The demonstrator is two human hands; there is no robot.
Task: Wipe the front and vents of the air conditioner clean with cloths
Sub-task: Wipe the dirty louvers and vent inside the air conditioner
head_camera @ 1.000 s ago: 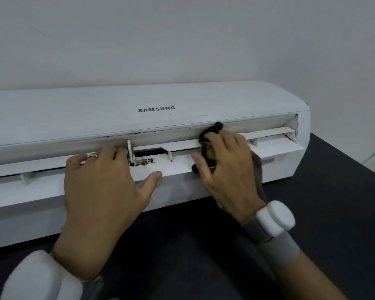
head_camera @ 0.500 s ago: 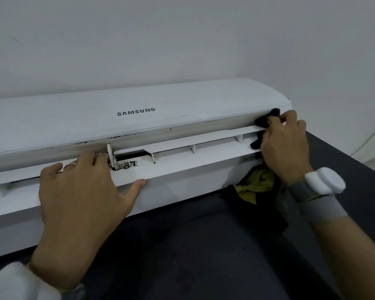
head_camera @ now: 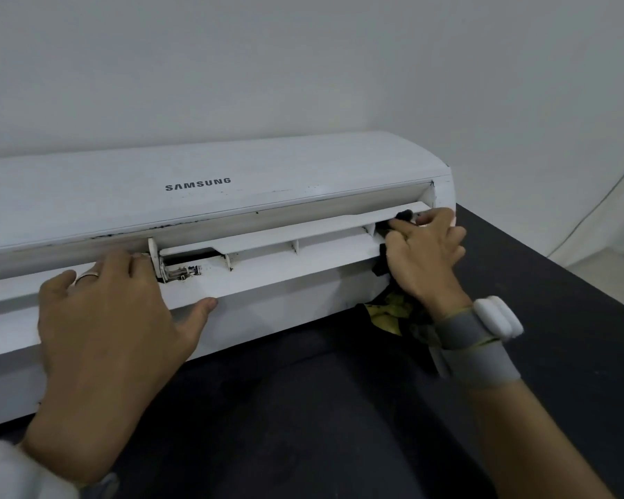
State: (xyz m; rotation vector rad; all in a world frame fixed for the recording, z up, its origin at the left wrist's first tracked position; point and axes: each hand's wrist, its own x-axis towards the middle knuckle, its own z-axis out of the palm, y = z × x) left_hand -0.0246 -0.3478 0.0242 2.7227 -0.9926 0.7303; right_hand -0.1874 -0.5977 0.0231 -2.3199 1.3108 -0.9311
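Black tabletop (head_camera: 555, 354) bears the air conditioner (head_camera: 267, 167), grey wall (head_camera: 303, 66) behind; right hand (head_camera: 425, 253) pinches the cloth (head_camera: 393, 313), left hand (head_camera: 112, 318) lies flat.

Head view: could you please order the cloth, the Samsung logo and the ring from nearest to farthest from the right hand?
1. The cloth, gripped in the right hand itself, far right.
2. The Samsung logo, up and to the left, midway along.
3. The ring, on a finger of the left hand, far left.
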